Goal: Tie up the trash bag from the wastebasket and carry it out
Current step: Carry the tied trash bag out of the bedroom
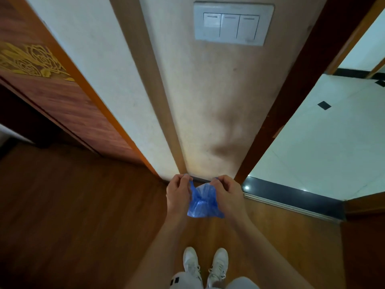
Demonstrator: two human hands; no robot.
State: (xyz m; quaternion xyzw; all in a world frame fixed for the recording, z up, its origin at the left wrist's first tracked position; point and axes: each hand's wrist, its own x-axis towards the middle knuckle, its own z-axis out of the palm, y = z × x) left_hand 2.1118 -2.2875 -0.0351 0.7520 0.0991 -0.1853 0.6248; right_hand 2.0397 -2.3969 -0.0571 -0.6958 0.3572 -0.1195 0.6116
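Hands out front, close together, low over the floor: left hand [178, 192] pinches one top ear of the bag [205, 204], right hand [228, 191] pinches the other. Fingers are curled on both, backs of the hands toward the camera. The bag is blue, thin and small, and hangs between the hands, clear of the floor [73, 205]. Its neck looks gathered just under the ears; cannot tell if a knot is in.

Judged step: tying. To do it well:
- draw the ears apart evenly and keep the pull level so the thin film does not tear
- cross them and cinch low against the gathered neck
- leave a tail or loop to carry by

Forearms [158, 247] run forward from the bottom edge, converging slightly, wrists turned a little inward. White shoes [191, 261] stand below on the wood.

The wall [208, 101] ahead carries a switch plate [233, 22]. To the right are a dark threshold [291, 197] and pale tile [323, 142] beyond, the likely way out.
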